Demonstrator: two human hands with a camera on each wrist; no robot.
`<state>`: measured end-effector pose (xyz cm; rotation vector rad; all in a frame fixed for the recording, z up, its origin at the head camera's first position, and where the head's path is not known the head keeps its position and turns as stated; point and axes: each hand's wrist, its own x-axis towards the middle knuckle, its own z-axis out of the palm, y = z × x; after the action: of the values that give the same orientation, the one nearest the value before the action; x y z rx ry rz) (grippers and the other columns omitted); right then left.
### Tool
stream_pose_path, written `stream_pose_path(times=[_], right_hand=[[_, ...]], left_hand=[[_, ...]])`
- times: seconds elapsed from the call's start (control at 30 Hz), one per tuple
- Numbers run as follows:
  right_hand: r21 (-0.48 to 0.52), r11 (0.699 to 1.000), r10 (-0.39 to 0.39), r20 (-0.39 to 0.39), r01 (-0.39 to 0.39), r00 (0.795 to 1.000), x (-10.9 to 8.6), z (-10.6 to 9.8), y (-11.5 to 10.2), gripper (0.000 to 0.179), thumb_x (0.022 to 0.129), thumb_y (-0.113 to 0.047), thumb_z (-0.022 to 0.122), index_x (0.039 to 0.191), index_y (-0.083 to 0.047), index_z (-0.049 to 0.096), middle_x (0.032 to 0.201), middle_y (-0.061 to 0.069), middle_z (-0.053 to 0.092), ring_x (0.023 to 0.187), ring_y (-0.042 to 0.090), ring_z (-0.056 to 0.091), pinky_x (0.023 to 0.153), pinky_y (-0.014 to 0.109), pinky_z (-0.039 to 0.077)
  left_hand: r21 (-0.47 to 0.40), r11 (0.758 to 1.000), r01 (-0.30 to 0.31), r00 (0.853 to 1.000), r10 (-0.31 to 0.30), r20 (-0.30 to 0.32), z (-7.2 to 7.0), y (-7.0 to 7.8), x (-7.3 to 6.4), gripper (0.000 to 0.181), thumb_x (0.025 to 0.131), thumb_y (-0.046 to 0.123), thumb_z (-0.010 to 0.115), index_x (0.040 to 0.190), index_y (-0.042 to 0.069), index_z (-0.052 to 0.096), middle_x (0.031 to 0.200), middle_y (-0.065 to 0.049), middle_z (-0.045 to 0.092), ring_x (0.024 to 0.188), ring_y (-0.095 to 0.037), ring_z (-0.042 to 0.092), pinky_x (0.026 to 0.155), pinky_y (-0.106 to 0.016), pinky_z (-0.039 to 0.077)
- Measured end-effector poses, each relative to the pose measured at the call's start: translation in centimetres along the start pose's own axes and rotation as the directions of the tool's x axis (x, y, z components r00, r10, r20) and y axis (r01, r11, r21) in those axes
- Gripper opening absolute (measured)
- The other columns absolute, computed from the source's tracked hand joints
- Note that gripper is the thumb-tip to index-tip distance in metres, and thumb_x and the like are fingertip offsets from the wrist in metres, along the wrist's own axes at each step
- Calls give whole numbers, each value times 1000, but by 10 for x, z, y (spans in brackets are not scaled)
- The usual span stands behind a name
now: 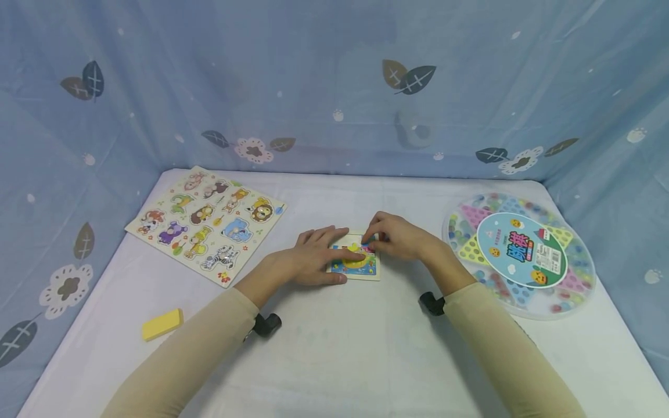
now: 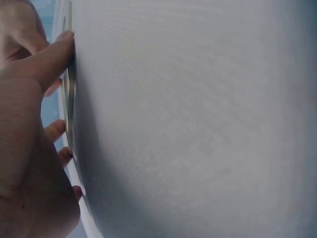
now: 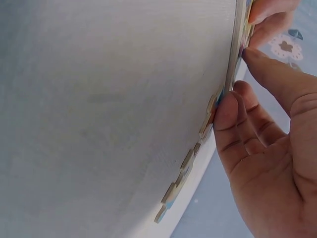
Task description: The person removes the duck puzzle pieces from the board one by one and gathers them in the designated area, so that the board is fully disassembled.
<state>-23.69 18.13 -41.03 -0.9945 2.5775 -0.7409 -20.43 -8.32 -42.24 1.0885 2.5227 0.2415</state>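
Note:
A small colourful jigsaw board (image 1: pixel 360 268) lies flat at the middle of the white table (image 1: pixel 334 348). My left hand (image 1: pixel 313 258) rests flat on the board's left side with straight fingers; its thumb (image 2: pixel 52 57) lies against the board's thin edge (image 2: pixel 71 99). My right hand (image 1: pixel 392 238) sits at the board's far right corner with curled fingers. Its thumb and fingertips (image 3: pixel 228 106) pinch a puzzle piece (image 3: pixel 218 96) at the board's edge (image 3: pixel 237 44). Several loose pieces (image 3: pixel 185 166) lie in a row on the cloth beside that hand.
An animal peg-puzzle board (image 1: pixel 206 223) lies at the far left. A yellow block (image 1: pixel 162 324) sits near the front left. A round clear box of coloured marbles (image 1: pixel 520 252) takes up the right side. Blue curtains (image 1: pixel 334 87) close in the table.

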Motion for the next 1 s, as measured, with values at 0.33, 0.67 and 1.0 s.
stream_pose_path(times=[0.33,0.67,1.0], right_hand=[[11,999,41,33,-41,999,2,-1,-5,15,98,-12,71,111,-14,76,120,7,59,95,19,58,86,38,49],[40,997,62,42,-64,997,3,-2,-6,12,99,-10,68,108,-16,73,126,7,56,104,24,59,94,43,49],[65,998,18,35,-20,999,1,-2,-5,14,99,-7,68,110,-16,72,115,4,62,107,23,65,94,45,53]], left_hand=[[-4,1000,-2,1000,3,9,-1,-1,0,59,100,63,51,155,59,30,174,-3,3,159,-35,3,118,-63,16],[-5,1000,-14,1000,14,11,-1,-1,1,59,101,63,51,155,57,31,174,-4,4,158,-35,5,117,-62,18],[-7,1000,-15,1000,15,4,1,-3,1,58,101,63,51,155,57,32,173,-4,5,158,-35,5,117,-63,18]])
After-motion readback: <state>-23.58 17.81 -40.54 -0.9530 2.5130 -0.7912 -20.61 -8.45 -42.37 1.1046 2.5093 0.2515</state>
